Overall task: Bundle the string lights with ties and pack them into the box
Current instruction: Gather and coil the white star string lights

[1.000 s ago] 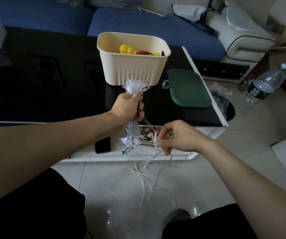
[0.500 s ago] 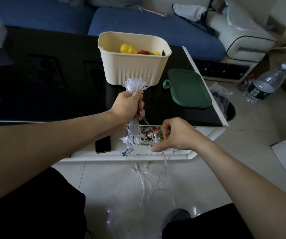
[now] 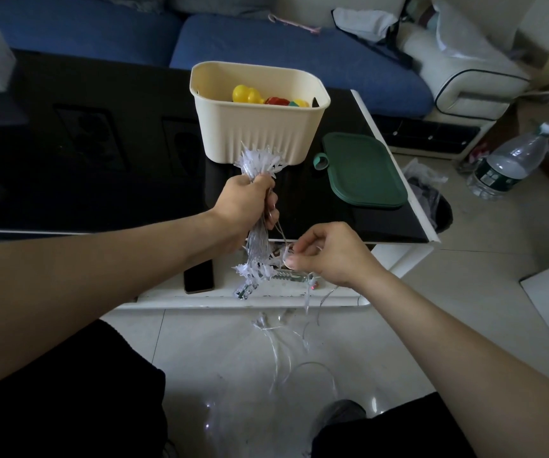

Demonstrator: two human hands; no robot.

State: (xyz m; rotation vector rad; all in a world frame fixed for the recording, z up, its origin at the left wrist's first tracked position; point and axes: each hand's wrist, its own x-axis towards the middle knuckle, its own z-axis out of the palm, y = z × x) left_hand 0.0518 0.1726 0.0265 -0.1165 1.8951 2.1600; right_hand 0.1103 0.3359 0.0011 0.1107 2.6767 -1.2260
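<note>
My left hand grips a folded bundle of clear string lights upright in front of the table; star-shaped bulbs stick out above my fist and hang below it. My right hand pinches the loose wire just right of the bundle's lower end. The rest of the wire trails down in loops to the floor. The cream box stands on the black table behind the bundle, with yellow and red toys inside. Its green lid lies flat to the right.
A black phone and small items lie on the table's white lower shelf. A dark bin with a bag and a water bottle stand on the floor at right. A blue sofa runs behind the table.
My right hand has risen and moved left toward the bundle, drawing the loose wire up with it. My left hand has stayed in place with the bundle.
</note>
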